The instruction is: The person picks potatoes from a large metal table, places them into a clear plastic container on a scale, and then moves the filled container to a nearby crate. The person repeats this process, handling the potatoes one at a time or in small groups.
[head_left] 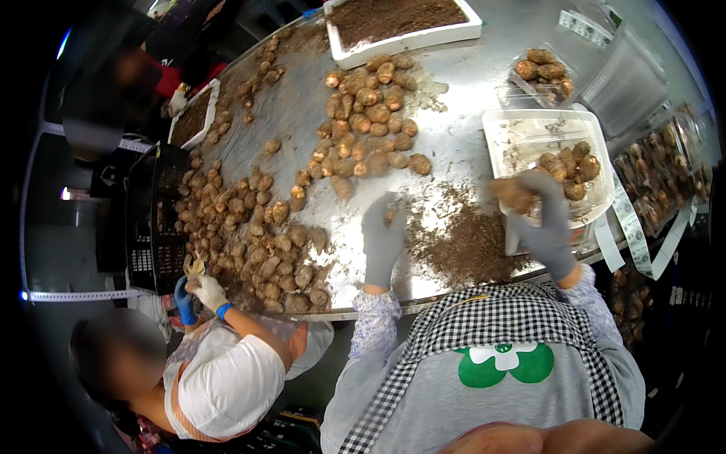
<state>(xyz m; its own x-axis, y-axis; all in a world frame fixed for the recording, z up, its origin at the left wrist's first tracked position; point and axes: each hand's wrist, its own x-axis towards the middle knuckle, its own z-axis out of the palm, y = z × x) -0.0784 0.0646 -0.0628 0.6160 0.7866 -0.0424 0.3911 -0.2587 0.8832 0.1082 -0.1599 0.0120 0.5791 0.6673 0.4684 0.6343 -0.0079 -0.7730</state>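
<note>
My left hand, in a grey glove, is over the metal table near its front edge, just below the central pile of small taros. Its fingers are curled, and a brown bit shows between them that I cannot make out. My right hand, also gloved in grey, grips a brown taro, slightly blurred, at the left rim of a white tray. Several taros lie in that tray, which rests on what looks like a scale.
Loose soil covers the table between my hands. A filled clear pack, stacked clear trays and label strips are at the right. At left, a co-worker's gloved hands are beside a larger taro heap and black crate.
</note>
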